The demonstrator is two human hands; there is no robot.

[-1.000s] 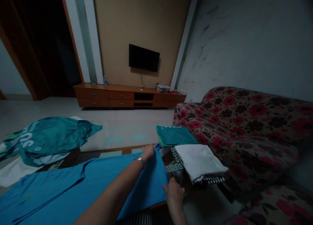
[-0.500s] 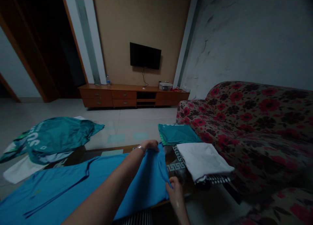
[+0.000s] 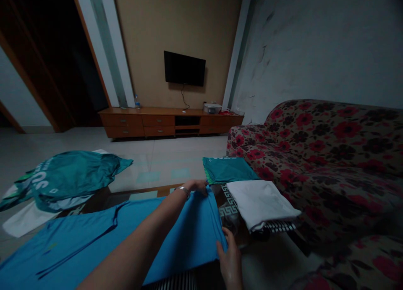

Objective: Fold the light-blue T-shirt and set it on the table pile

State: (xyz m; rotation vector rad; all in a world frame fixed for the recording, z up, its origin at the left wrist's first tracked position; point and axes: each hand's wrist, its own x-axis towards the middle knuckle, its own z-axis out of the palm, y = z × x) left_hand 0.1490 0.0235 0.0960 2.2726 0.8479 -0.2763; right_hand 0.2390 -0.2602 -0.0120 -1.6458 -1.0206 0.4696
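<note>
A blue T-shirt lies spread lengthwise over a low table, its sleeve end at the left. My left hand, with a metal band at the wrist, pinches the far right corner of the shirt. At the near right corner my right hand grips the edge between thumb and fingers. The fabric edge between both hands is drawn fairly straight. Just right of it are a folded white garment and, farther back, a folded teal garment.
A heap of teal clothing with white cloth beneath lies at the left. A flowered sofa runs along the right side. Black-and-white striped fabric shows below the shirt. A wooden TV cabinet stands at the far wall.
My right hand has shifted slightly right with the near corner, and the shirt's right edge has moved a little right with it. My left hand keeps its hold on the far corner.
</note>
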